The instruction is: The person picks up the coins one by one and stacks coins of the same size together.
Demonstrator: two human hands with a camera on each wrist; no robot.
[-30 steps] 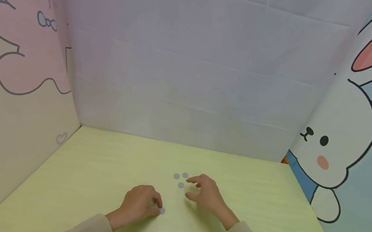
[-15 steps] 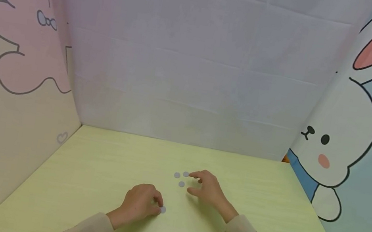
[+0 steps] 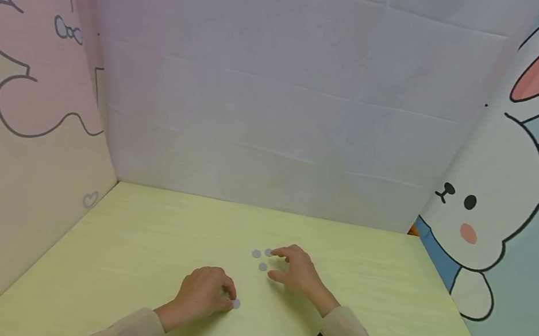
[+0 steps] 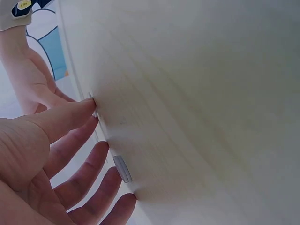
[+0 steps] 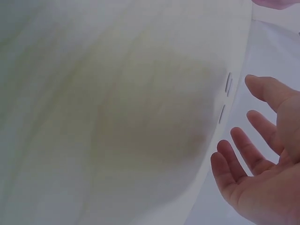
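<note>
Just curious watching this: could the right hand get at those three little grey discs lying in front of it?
Probably yes: the right hand hovers open beside the three grey discs, fingertips almost at the farthest one, nothing between.

My left hand (image 3: 200,294) rests knuckles up on the table (image 3: 131,252), fingers loosely bent, fingertips down on its surface. My right hand (image 3: 297,271) lies farther out over the table, fingers spread and nearly straight, holding nothing. Both forearms, in pale sleeves, angle inward.
</note>
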